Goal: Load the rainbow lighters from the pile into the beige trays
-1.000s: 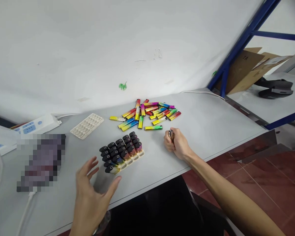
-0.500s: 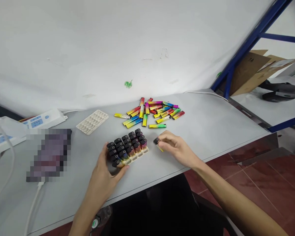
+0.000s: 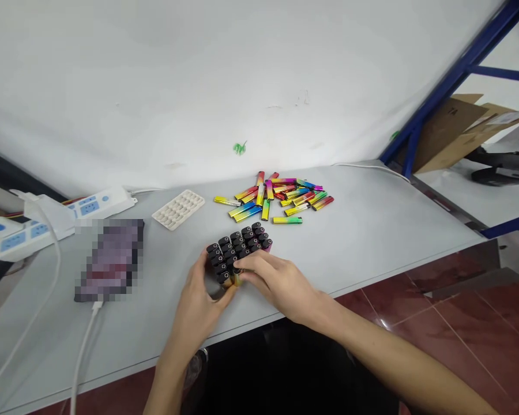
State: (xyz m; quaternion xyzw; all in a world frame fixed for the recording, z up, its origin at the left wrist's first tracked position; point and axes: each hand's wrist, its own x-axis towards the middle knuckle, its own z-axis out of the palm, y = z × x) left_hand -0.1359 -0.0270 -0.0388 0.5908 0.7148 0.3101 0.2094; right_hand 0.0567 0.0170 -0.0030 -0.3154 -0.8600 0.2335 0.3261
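Note:
Rows of lighters (image 3: 237, 245) with black tops and shiny coloured bodies stand upright, packed close in a cream tray that is mostly hidden now. Around the left end of this block my left hand (image 3: 199, 305) is closed, fingers behind and thumb along the front edge. My right hand (image 3: 281, 282) pinches one yellowish lighter (image 3: 237, 278) at the front row, close to the left thumb. Its lower end is at the tray; I cannot tell how deep it sits. Behind the block lies a loose heap of metallic rainbow-coloured lighters (image 3: 266, 210).
A second cream tray (image 3: 179, 209) with moulded slots lies at the back left. Further left are a phone (image 3: 112, 259) on a white cable and a white power strip (image 3: 89, 207). A wall bounds the table behind; a blue frame (image 3: 441, 86) stands at right.
My right hand has moved left, carrying the lighter from beside the tray to its front row. My left hand still holds the tray. The whole view has shifted slightly.

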